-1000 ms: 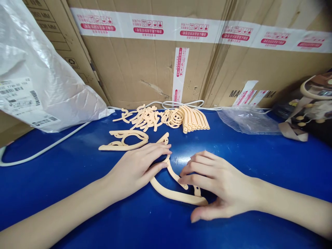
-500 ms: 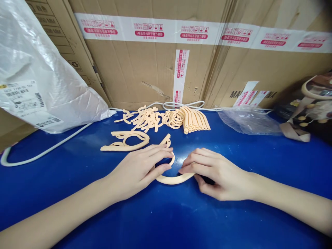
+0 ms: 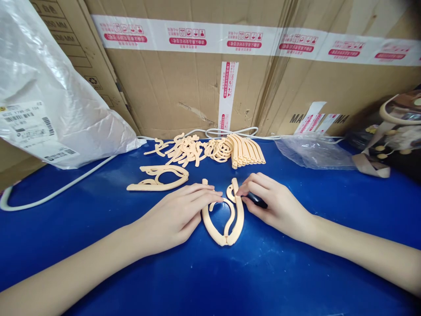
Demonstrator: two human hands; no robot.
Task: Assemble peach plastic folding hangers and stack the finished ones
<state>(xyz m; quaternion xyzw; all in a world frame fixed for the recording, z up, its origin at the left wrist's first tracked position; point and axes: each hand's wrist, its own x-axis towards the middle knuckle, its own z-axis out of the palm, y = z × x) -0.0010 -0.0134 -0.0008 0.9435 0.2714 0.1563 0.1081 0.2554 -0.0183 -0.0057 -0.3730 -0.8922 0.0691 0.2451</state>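
Note:
A cream plastic folding hanger [image 3: 238, 219] lies on the blue table between my hands, its two arms folded up into a narrow V with the hinge nearest me. Over its left arm rest the fingers of my left hand [image 3: 184, 210], gripping it; the thumb is mostly hidden. My right hand [image 3: 274, 204] is closed around a black rounded object [image 3: 257, 200], which looks like a tool handle, though its far end is hidden. The fingertips of that hand touch the upper right arm of the hanger. Another folded hanger [image 3: 158, 187] lies to the left, beyond my left wrist.
Farther back lie a heap of curved cream hooks [image 3: 186, 149] and a row of hanger arms [image 3: 245, 151]. Cardboard boxes [image 3: 184, 87] stand behind. A white plastic parcel [image 3: 66, 96] and a cable [image 3: 66, 193] are at left, a clear bag [image 3: 312, 153] at right.
The hanger has turned so that its hinge points toward me, and its arms now stand side by side. My right hand has moved up and slightly right, showing the black object.

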